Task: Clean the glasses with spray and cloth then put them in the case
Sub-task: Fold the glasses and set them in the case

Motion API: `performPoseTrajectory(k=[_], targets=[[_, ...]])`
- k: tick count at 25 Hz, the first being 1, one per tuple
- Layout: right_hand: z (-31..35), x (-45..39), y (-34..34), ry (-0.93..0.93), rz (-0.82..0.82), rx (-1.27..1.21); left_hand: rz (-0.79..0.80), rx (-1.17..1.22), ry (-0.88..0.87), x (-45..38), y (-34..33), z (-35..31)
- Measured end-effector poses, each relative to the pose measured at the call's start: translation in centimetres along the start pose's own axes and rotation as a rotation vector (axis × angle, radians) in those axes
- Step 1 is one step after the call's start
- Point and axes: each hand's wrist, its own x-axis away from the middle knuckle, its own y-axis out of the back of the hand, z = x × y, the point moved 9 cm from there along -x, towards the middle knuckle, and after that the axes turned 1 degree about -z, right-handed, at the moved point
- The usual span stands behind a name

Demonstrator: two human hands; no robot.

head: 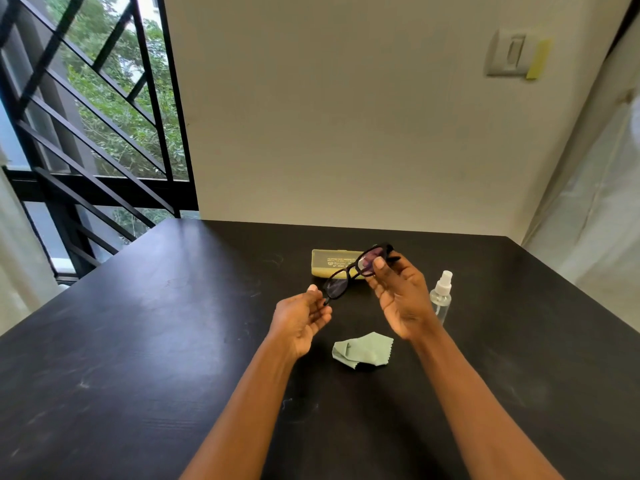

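Green cloth lies crumpled nearest on the table. Beyond it, left hand and right hand each pinch one end of the glasses, held above the table. Keep fingertips off the lenses. Spray bottle stands right; closed case lies farthest.

A home room, it seems; dark table against plain wall; barred window; light switch.

Case behind cloth; spray bottle right; all on table.
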Motion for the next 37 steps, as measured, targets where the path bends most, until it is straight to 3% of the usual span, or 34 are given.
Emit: performPoseTrajectory(k=[3, 7, 15, 22, 37], targets=[[-1.4, 0.0, 0.9, -0.053, -0.034, -0.169, 0.039, 0.181, 0.029, 0.3, -0.9, 0.0], [-3.0, 0.5, 2.2, -0.136, -0.102, -0.211, 0.037, 0.176, -0.022, 0.2, -0.5, -1.0], [-4.6, -0.1, 5.2, -0.189, -0.236, 0.105, -0.074, 0.061, -0.065, -1.5, 1.8, -1.6], [-6.3, -2.3, 7.8, -0.263, -0.365, 0.351, -0.108, -0.181, -0.111, -4.3, 1.4, -2.3], [-4.4, -11.4, 9.0, -0.165, -0.485, 0.703, -0.212, -0.563, -0.371, -11.4, -2.5, -7.7]])
